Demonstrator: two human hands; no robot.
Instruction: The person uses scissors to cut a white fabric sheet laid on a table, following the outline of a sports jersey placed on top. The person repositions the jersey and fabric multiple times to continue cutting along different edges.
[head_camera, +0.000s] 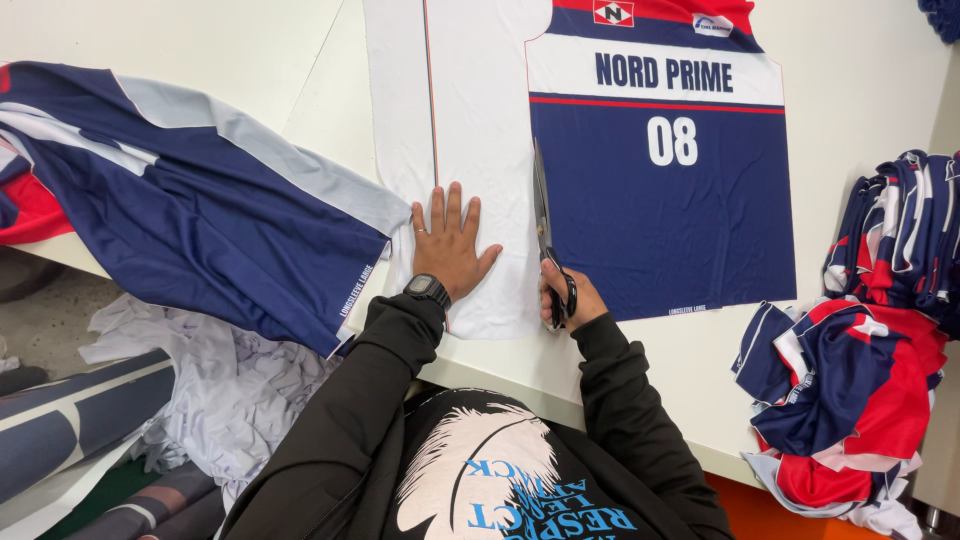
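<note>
Just beyond my right hand's (572, 300) clenched fingers, I am running the scissors (545, 235) lengthwise away from me along the navy panel's (665, 210) left edge, while my left hand (450, 245) is pressing flat, fingers spread, beside them on the white fabric (470, 120).

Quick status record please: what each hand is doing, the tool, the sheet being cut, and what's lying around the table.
left hand: flat, fingers spread, pressing the white fabric margin
right hand: grips the scissors
scissors: blades pointing away, along the left edge of the navy jersey panel
table: white
left side: navy and grey cut piece draped over the edge
right side: pile of red, white and navy pieces
floor: white scraps
</note>
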